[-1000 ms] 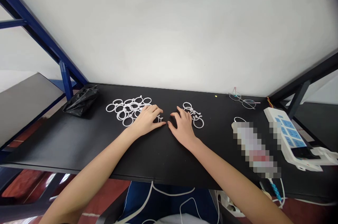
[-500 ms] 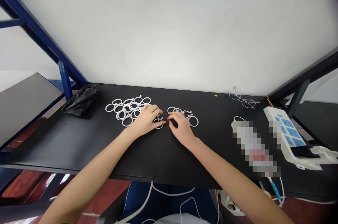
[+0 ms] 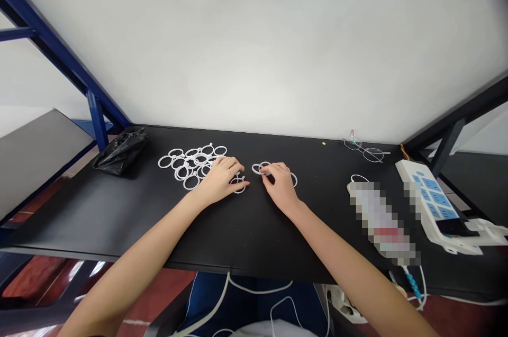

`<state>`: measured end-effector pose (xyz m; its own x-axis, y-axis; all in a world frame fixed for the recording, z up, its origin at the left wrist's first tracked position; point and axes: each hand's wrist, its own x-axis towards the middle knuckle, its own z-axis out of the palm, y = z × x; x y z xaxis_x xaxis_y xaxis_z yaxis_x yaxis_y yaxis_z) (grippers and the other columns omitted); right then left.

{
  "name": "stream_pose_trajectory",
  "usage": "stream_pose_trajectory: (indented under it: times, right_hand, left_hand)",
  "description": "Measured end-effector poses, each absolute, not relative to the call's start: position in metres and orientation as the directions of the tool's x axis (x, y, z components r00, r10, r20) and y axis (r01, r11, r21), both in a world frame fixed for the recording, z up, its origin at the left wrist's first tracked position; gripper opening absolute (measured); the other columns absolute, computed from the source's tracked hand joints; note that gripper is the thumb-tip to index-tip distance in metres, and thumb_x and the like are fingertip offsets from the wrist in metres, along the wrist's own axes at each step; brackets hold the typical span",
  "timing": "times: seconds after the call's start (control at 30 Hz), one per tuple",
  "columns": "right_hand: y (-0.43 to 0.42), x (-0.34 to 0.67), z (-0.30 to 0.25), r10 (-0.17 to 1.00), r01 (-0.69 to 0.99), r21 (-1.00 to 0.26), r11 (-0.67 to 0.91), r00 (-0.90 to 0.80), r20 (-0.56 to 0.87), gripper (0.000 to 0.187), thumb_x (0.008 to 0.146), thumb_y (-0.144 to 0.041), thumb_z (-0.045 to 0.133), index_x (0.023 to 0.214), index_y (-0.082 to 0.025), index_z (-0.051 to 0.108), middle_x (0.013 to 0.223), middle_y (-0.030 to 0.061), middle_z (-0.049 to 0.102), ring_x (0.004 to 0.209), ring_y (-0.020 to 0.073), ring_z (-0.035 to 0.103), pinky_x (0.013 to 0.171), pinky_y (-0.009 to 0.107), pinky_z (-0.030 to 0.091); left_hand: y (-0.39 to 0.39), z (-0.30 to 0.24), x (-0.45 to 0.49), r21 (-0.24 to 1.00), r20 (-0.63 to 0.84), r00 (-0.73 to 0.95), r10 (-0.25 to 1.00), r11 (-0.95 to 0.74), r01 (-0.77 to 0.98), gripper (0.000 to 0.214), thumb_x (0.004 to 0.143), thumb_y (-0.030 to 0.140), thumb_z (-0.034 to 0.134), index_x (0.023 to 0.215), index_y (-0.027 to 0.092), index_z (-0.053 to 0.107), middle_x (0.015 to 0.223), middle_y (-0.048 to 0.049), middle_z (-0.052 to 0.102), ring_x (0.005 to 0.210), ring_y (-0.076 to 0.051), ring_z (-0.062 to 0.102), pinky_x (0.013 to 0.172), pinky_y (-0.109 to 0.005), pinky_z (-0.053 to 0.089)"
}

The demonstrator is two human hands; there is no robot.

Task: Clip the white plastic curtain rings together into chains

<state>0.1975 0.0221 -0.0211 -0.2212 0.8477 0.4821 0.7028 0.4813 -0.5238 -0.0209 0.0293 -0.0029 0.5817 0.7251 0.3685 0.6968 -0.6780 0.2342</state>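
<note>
A heap of white plastic rings (image 3: 191,182), each with a small knob or eyelet, lies on the black table left of centre. My left hand (image 3: 221,177) rests over the heap's right edge, its thumb stretched away from the fingers; a white ring (image 3: 238,192) shows beneath the thumb. To the right is a smaller group of white rings (image 3: 264,163). My right hand (image 3: 281,182) is over this group, with thumb and fingertips closed on one ring's edge. Another ring (image 3: 295,179) pokes out from behind that hand, which hides part of the group.
A crumpled black plastic bag (image 3: 121,152) lies at the table's left end. On the right are eyeglasses (image 3: 373,155), a blurred-out object (image 3: 383,223) with a cable, and a white power strip (image 3: 431,205). A pale wall (image 3: 254,51) rises behind the black table (image 3: 254,236).
My right hand has moved slightly right and over the smaller group, its fingertips now on a ring. Rings there have shifted a little. My left hand has stayed in place.
</note>
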Motion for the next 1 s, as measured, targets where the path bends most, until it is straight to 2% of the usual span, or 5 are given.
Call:
stream_pose_trajectory:
  times: [0.3,0.57,0.73,0.87,1.0]
  right_hand:
    - [0.021,0.203,-0.013,0.815,0.520,-0.692,0.500,-0.014,0.579,0.018,0.081,-0.009,0.057,0.081,-0.019,0.071,0.086,0.0061,0.075,0.081,0.0222,0.067,0.075,0.036,0.053]
    - [0.028,0.209,-0.010,0.898,0.330,-0.902,0.279,0.242,0.367,0.013,0.078,-0.030,0.068,0.078,-0.017,0.072,0.073,0.0056,0.072,0.063,0.0198,0.068,0.055,0.029,0.054]
    - [0.025,0.204,-0.004,0.952,0.095,-0.975,0.200,0.218,0.216,0.019,0.072,-0.036,0.076,0.072,-0.017,0.070,0.066,0.0050,0.071,0.058,0.0198,0.068,0.051,0.029,0.056]
    - [0.021,0.198,0.003,0.971,-0.051,-0.982,0.184,0.162,0.174,0.025,0.067,-0.039,0.082,0.067,-0.018,0.068,0.066,0.0040,0.072,0.059,0.0208,0.070,0.050,0.030,0.057]
    - [0.014,0.192,0.007,0.978,-0.109,-0.973,0.203,0.079,0.196,0.025,0.065,-0.038,0.084,0.067,-0.019,0.069,0.065,0.0025,0.071,0.058,0.0202,0.070,0.054,0.031,0.059]
  left_hand:
    - [0.028,0.002,-0.020,0.243,0.366,0.582,0.727,-0.678,0.694,0.028,0.090,0.043,0.059,0.101,0.018,0.059,0.100,-0.0068,0.062,0.093,-0.022,0.056,0.096,-0.041,0.037]
    - [0.027,0.003,-0.019,0.243,0.395,0.583,0.710,-0.692,0.680,0.025,0.091,0.040,0.059,0.100,0.017,0.060,0.098,-0.0064,0.062,0.091,-0.021,0.056,0.096,-0.041,0.038]
    - [0.023,0.007,-0.015,0.250,0.454,0.587,0.671,-0.728,0.639,0.031,0.092,0.039,0.058,0.114,0.017,0.057,0.100,-0.0077,0.064,0.092,-0.022,0.057,0.096,-0.042,0.039]
    - [0.014,0.010,-0.005,0.239,0.522,0.601,0.605,-0.780,0.578,0.040,0.094,0.037,0.056,0.127,0.016,0.051,0.106,-0.0105,0.065,0.095,-0.022,0.059,0.091,-0.040,0.043]
    - [0.010,0.008,0.004,0.250,0.576,0.602,0.553,-0.821,0.514,0.023,0.097,0.027,0.051,0.114,0.015,0.059,0.103,-0.0103,0.068,0.089,-0.019,0.062,0.082,-0.035,0.045]
